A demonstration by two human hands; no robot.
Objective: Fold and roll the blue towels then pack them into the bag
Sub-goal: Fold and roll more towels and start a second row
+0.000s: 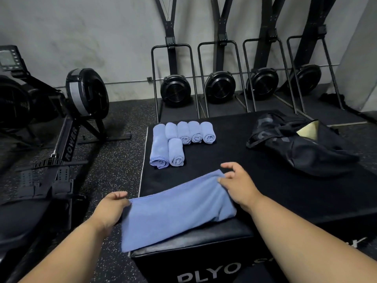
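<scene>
Currently folded towel [175, 209] lies on box's [285, 193] near edge, long axis near-left to far-right. My left hand [111, 209] pinches near-left end, right hand [237, 183] pinches far-right corner; roll lengthwise, bag [295, 148] far right.

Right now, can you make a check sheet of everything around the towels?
Surface: black plyo box, soft top.
Job's things: six rolled towels at the far left; one flat towel overhanging the near edge; black bag at the far right, open.
Clutter: nothing seen.
Hands: left hand grips the flat towel's left end; right hand pinches its far right corner.
Cables: nothing seen.
Surroundings: rowing machine left, four fan machines by the wall.
</scene>
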